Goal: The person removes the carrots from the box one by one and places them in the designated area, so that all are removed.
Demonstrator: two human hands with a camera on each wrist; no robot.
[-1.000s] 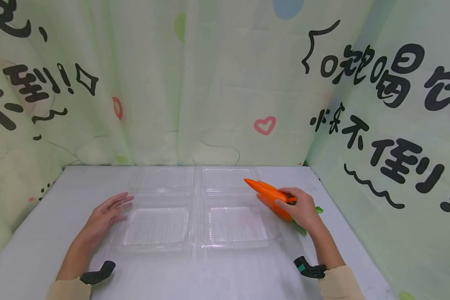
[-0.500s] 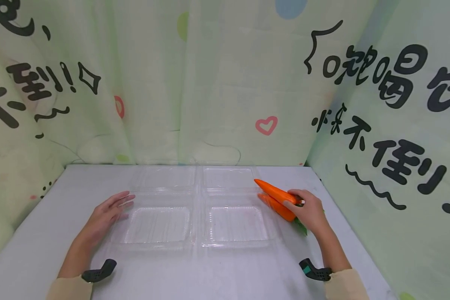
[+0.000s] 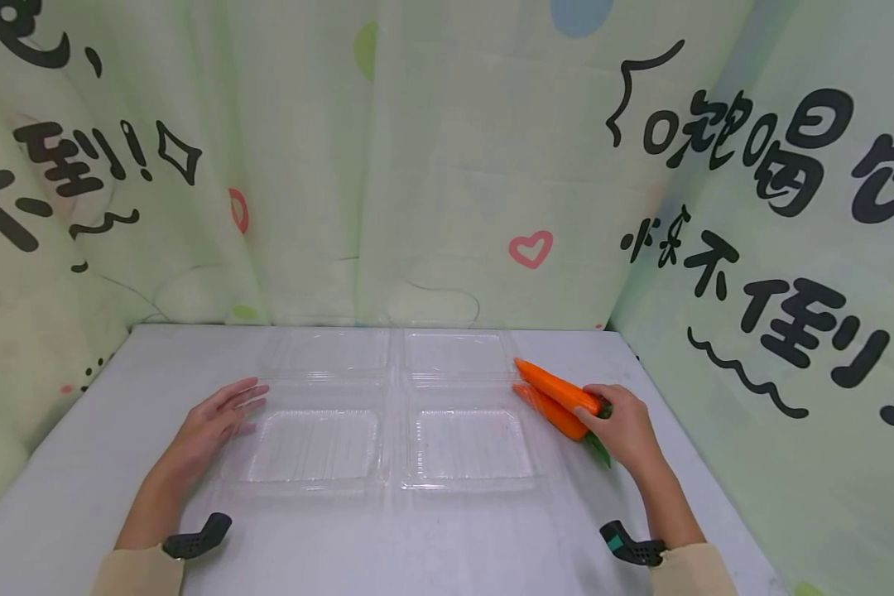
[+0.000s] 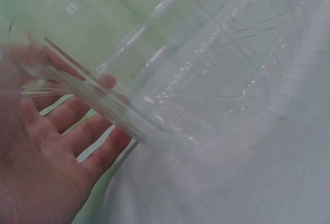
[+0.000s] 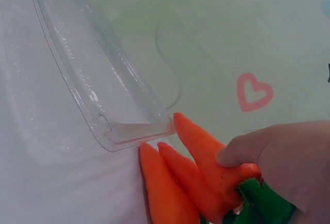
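Observation:
My right hand [image 3: 620, 422] pinches an orange carrot [image 3: 547, 386] near its green top, the thumb lying along its side. Beneath it, at the right side of the right-hand clear plastic box [image 3: 473, 480], lies another carrot [image 3: 559, 418]; in the right wrist view two carrots sit under the held one, the left one [image 5: 166, 188] beside a middle one [image 5: 188, 175]. My left hand [image 3: 212, 426] is at the left side of the other clear plastic box [image 3: 305, 488]. Its fingers are relaxed and spread behind the clear wall [image 4: 118, 113] in the left wrist view.
Both boxes stand side by side on a white table [image 3: 447, 546], their lids [image 3: 335, 352] folded open toward the back. A pale green curtain [image 3: 432, 165] with dark lettering hangs behind and along the sides.
My right hand has drawn the held carrot to the right and slightly down, its tip sliding away from the box. The carrot below stays put, and my left hand keeps its place.

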